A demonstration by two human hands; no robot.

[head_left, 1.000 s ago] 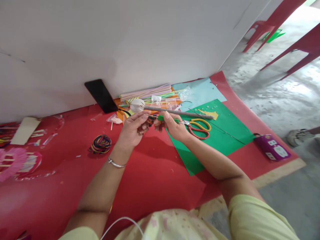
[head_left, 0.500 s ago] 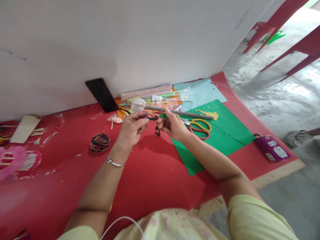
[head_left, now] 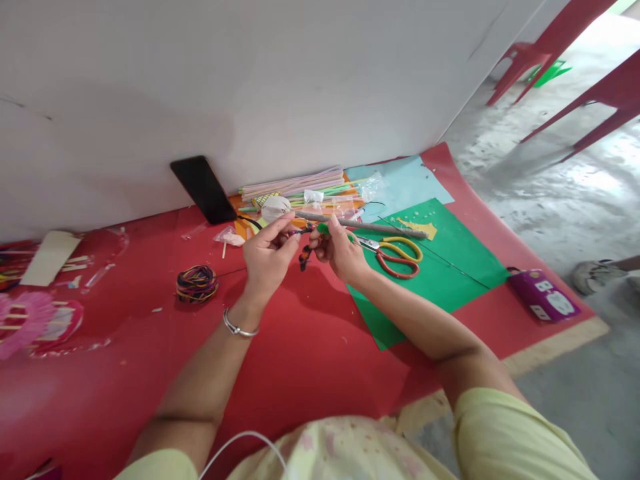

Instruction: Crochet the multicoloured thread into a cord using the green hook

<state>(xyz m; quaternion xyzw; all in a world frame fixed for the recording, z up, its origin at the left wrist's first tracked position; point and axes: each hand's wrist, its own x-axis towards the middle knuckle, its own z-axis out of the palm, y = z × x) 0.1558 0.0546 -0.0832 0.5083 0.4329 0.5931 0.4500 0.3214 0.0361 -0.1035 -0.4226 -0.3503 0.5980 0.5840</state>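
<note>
Both hands are up over the red mat (head_left: 300, 347), pinching the same little thing: a multicoloured cord (head_left: 305, 252), its short tail dangling straight down between them. Left hand (head_left: 267, 257) grips it from 9 o'clock, right hand (head_left: 340, 250) from 3, fingertips nearly touching, so neither is really nearer. The right hand also seems to hold a green bit, hard to tell what. The cord bundle (head_left: 197, 283) sits at 8 o'clock, well apart. Scissors (head_left: 397, 257) lie just past the right hand on green paper (head_left: 440, 280), a grey stick (head_left: 370, 227) behind. Nothing's blocking.
</note>
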